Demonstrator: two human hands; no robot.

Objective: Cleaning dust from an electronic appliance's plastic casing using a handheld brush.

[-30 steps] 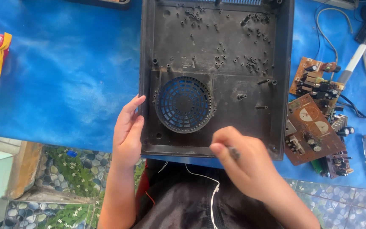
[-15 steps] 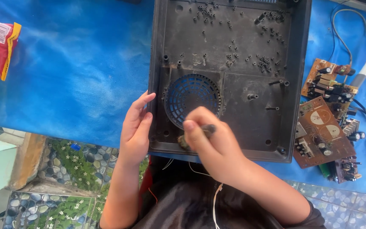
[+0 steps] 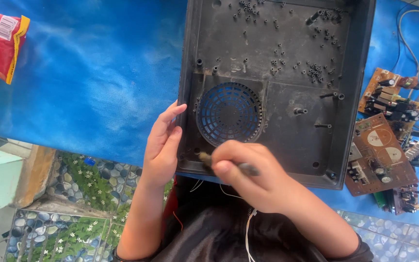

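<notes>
Centrally, one black plastic casing (image 3: 287, 92) lies open-side up on the blue table (image 3: 93, 73), its near edge overhanging slightly. Right hand (image 3: 248, 177), fingers closed around one small brush (image 3: 229, 162), at the near rim. Left hand (image 3: 163, 145), fingers loosely extended, touches the left wall. Two circuit boards (image 3: 381, 155) lie right; open cloth left.

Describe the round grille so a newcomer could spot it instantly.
Start at the dark plastic casing lying open on the blue table. In its near-left part, just beyond the right hand, sits the round grille. It alone shows blue through its ringed slots.
</notes>
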